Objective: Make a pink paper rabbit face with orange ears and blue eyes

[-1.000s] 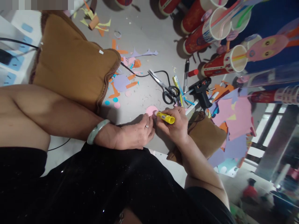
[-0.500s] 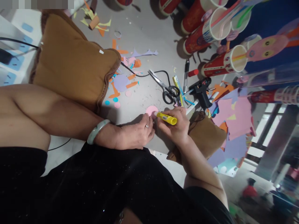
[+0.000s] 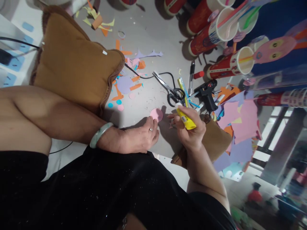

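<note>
Pink paper, a small disc [image 3: 157, 114], lies on the grey table [image 3: 144, 95] just below the black-handled scissors [image 3: 169, 88] as we look! Left hand [image 3: 136, 139], lower left of the scissors, is right on it: fingers bunched narrow, tips resting on the disc's lower edge. And the right hand [image 3: 192, 131], lower right of the scissors, grips a yellow tube [image 3: 187, 119] between thumb and fingers, white tip apart from the disc and overlapping the scissors' handles in view. Outward now: a black glue gun [image 3: 207, 95] just right of the scissors, a lilac paper circle [image 3: 124, 84] to their left, a brown cushion [image 3: 76, 64] farther left, and red paper cups [image 3: 223, 67] crowding their upper right!
</note>
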### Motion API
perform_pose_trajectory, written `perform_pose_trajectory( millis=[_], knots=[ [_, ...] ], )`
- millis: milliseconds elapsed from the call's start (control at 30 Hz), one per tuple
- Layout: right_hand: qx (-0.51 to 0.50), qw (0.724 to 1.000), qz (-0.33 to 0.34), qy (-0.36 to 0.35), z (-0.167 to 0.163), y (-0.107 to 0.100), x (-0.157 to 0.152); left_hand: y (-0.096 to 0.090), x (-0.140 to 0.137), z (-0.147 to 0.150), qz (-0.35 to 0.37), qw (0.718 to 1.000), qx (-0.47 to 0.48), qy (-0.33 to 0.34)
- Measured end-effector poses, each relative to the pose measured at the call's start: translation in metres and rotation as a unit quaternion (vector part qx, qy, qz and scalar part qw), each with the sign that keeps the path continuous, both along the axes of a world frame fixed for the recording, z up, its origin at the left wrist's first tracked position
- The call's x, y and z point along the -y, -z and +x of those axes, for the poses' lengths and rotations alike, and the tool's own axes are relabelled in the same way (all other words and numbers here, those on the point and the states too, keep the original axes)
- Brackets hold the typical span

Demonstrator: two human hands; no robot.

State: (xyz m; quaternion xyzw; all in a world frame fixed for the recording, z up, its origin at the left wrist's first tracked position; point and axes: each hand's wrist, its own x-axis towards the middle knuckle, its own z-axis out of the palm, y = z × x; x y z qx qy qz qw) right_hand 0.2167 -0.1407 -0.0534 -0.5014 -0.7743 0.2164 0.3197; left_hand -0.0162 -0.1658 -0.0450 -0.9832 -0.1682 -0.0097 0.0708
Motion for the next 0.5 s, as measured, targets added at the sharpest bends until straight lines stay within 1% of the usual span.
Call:
perform_pose_trajectory(
  millis=[100,167,333,500],
  knots=[
    [0.061,0.995,0.044,-0.062,-0.006,-0.004,-0.003,-0.001,0.000,-0.001,0.008,1.000,-0.002,-0.003],
    [0.089,0.991,0.052,-0.083,-0.010,-0.003,-0.005,0.000,0.000,-0.001,0.009,1.000,-0.002,-0.006],
    [0.121,0.985,0.081,-0.094,-0.016,0.005,-0.008,0.004,0.003,0.002,-0.003,1.000,0.001,-0.014],
    [0.115,0.986,0.076,-0.089,-0.018,0.006,-0.010,0.005,0.003,0.001,-0.004,1.000,-0.001,-0.014]
  ],
)
